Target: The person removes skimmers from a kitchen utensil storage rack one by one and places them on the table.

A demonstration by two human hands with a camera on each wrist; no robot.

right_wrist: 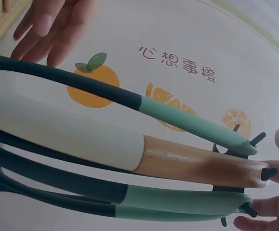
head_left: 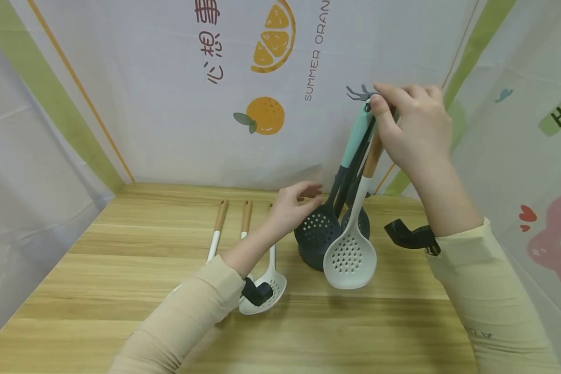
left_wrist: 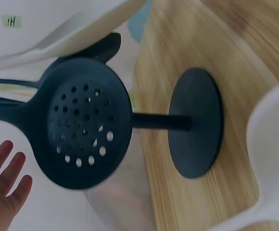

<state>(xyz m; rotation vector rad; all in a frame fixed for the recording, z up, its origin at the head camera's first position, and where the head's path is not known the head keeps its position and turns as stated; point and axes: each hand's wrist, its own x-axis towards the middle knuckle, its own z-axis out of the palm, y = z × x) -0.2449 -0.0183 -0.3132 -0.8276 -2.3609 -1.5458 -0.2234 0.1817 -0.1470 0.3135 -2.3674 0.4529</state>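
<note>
Skimmer (head_left: pixel 349 254) is white, perforated and wooden-handled.

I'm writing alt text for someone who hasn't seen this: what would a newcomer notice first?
Probably the white slotted turner with a wooden handle, hanging at the front of the dark stand, with the right hand at its top. Just left of it in the head view hangs a dark skimmer with a mint handle. A bright printed orange also stands out on the cloth behind.

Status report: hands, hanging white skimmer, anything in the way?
Left hand empty; right hand at stand top. White skimmer hooked. Possible obstruction: dark skimmer hanging alongside.
</note>
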